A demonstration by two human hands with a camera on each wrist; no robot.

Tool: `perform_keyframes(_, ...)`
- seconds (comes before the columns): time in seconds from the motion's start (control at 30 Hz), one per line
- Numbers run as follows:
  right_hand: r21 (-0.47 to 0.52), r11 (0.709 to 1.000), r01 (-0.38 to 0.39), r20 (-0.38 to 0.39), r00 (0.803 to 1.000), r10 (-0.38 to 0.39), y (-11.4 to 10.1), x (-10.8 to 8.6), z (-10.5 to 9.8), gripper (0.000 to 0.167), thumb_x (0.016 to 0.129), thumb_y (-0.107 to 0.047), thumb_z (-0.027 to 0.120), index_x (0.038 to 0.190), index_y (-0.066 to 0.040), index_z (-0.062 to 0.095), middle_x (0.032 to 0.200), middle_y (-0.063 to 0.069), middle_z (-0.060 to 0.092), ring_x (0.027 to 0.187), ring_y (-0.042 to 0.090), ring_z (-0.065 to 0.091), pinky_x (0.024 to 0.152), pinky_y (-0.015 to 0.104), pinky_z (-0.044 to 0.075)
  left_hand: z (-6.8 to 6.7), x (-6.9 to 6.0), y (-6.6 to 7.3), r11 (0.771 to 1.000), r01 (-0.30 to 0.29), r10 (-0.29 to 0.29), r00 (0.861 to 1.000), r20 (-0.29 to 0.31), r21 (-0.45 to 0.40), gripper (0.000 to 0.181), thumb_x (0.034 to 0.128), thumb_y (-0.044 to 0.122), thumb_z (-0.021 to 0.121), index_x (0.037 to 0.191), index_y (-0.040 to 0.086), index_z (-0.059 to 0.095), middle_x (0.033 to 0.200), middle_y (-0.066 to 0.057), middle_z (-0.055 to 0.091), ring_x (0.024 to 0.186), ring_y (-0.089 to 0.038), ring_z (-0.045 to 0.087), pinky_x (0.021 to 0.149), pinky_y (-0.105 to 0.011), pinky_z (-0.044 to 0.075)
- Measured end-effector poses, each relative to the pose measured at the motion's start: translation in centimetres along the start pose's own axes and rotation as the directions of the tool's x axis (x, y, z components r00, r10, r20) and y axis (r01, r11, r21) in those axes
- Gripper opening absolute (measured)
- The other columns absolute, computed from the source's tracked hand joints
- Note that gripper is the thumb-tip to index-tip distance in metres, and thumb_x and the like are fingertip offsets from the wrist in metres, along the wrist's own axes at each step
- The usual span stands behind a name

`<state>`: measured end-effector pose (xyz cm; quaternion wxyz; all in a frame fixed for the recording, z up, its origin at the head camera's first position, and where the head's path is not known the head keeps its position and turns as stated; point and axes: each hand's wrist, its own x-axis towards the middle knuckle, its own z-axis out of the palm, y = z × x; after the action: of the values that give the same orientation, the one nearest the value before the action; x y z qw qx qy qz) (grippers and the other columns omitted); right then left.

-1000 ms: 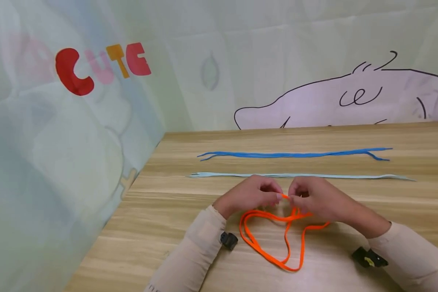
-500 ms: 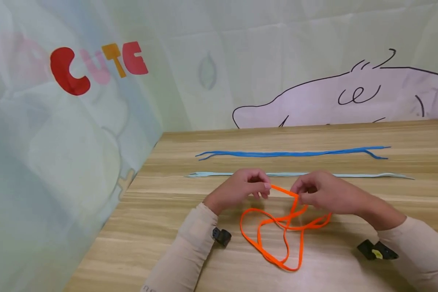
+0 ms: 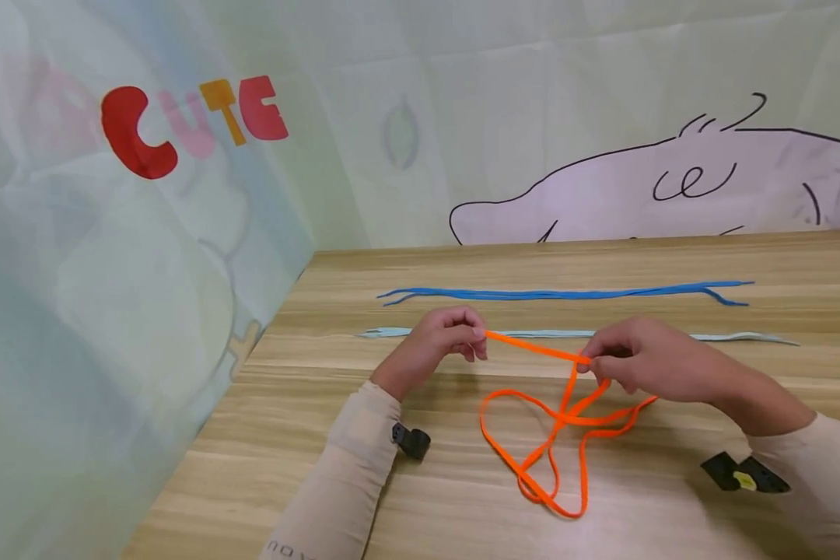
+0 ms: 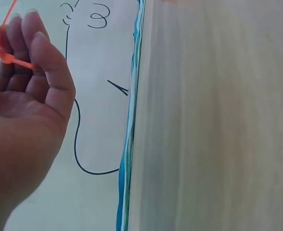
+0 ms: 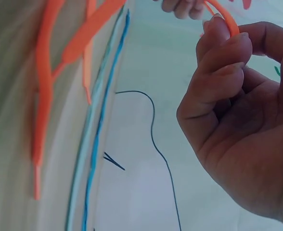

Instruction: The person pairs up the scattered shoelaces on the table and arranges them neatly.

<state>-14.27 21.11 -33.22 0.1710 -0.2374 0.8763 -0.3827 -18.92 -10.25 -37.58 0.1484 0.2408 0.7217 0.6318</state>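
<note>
An orange shoelace (image 3: 532, 344) runs between the two hands above the table, and the rest of it lies in loose loops below them. My left hand (image 3: 437, 342) pinches one part of the lace between thumb and fingers; in the left wrist view a short orange end (image 4: 21, 62) crosses the fingers of that hand. My right hand (image 3: 661, 362) pinches the lace farther right, with strands hanging down from its fingertips. In the right wrist view the lace (image 5: 228, 17) bends over the pinching fingertips, and loose tipped ends (image 5: 37, 178) show at the left.
Beyond the hands a pale mint shoelace (image 3: 724, 337) lies straight across the wooden table (image 3: 287, 459), partly hidden by both hands. Farther back lies a blue shoelace pair (image 3: 532, 295). A printed cloth backdrop (image 3: 392, 70) stands behind and to the left.
The hands have drawn apart, the left one moving left and slightly away, the right one moving right. A longer stretch of orange shoelace now spans between them, and the loops on the table have shifted.
</note>
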Motion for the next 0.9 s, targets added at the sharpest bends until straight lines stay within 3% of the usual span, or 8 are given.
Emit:
perform_keyframes(0.23,-0.047,0.999,-0.02,-0.007,1.0,0.02,-0.5,-0.9,-0.9,0.014,0.093,-0.01,0.058,0.099,-0.014,0.07,0.072,0.003,0.058,0.063,0.019,0.054,0.053,0.03,0.043,-0.6,0.0,-0.3,1.0,0.013,-0.013,0.999,-0.033,-0.01,0.014,0.0987,0.014,0.055,0.091,0.003,0.06,0.084,-0.011,0.064,0.079,-0.024,0.064,0.076,-0.033,0.054)
perform_keyframes(0.47,-0.06,0.998,-0.027,-0.025,0.999,0.025,-0.9,-1.4,-1.4,0.009,0.096,-0.014,0.06,0.097,-0.015,0.069,0.076,0.002,0.058,0.063,0.017,0.053,0.05,0.029,0.041,-2.4,-0.5,0.0,1.0,0.008,-0.009,0.997,-0.072,-0.014,0.015,0.0981,0.015,0.054,0.089,0.003,0.059,0.082,-0.011,0.063,0.08,-0.025,0.065,0.079,-0.034,0.053)
perform_keyframes(0.9,-0.075,0.996,0.042,-0.043,0.998,-0.045,-0.8,-1.8,-1.7,0.012,0.099,-0.015,0.058,0.091,-0.018,0.067,0.078,0.002,0.06,0.066,0.019,0.055,0.052,0.029,0.042,-4.1,-1.1,-0.5,0.998,-0.014,0.007,0.993,-0.118,-0.053,0.016,0.0993,0.012,0.05,0.087,0.004,0.058,0.081,-0.009,0.06,0.08,-0.025,0.064,0.081,-0.037,0.053)
